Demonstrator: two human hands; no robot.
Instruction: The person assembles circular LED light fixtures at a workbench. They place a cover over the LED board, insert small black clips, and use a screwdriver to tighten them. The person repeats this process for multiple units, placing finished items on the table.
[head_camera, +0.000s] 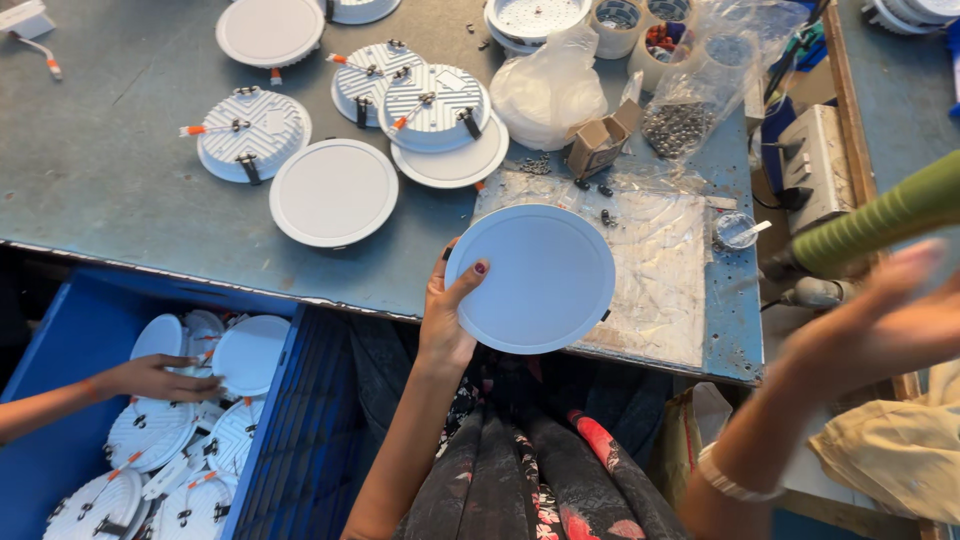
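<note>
My left hand (447, 310) grips a round white flat light panel (535, 280) by its left rim, face up, over the near edge of the grey table (110, 170). My right hand (880, 320) is raised at the right, blurred, fingers apart, holding nothing that I can see. It is close to a green-handled tool (880, 222) that hangs beside it. Whether they touch I cannot tell.
Several more white round lights (335, 192) lie on the table, some face down with spring clips (250, 135). Clear bags of screws (680, 125), a small cardboard box (600, 145) and tape rolls sit at the back. Another person's hand (155, 378) reaches into a blue crate (60, 340) of lights.
</note>
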